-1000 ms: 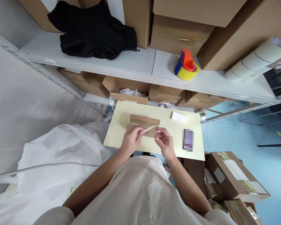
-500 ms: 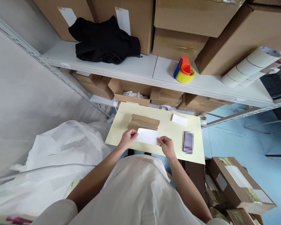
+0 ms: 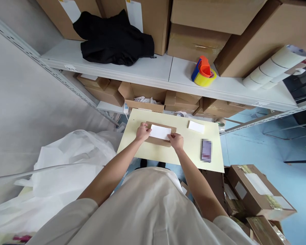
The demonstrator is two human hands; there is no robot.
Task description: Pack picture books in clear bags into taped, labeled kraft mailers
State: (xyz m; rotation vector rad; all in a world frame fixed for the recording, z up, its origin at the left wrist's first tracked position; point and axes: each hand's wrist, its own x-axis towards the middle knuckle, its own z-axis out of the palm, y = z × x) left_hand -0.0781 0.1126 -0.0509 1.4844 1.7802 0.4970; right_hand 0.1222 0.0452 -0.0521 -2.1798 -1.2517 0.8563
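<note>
A white label (image 3: 160,132) lies level over the top of a small brown cardboard box (image 3: 160,142) on the pale yellow table (image 3: 132,153). My left hand (image 3: 142,132) pinches the label's left edge, and my right hand (image 3: 176,140) pinches its right edge. Whether the label's underside touches the box cannot be seen. To the right on the same table are a stack of white labels (image 3: 196,127) and a blurred purple phone-shaped object (image 3: 206,150).
Beyond the table, a shelf (image 3: 163,69) holds cartons, black clothing (image 3: 117,39), a tape dispenser (image 3: 204,72) and white tape rolls (image 3: 275,68). Taped cartons (image 3: 260,194) stand on the floor at right. White plastic sheeting (image 3: 71,163) is heaped at left.
Both hands have moved forward with the label, from the box's near edge to over its top. The box now sits slightly nearer me on the table.
</note>
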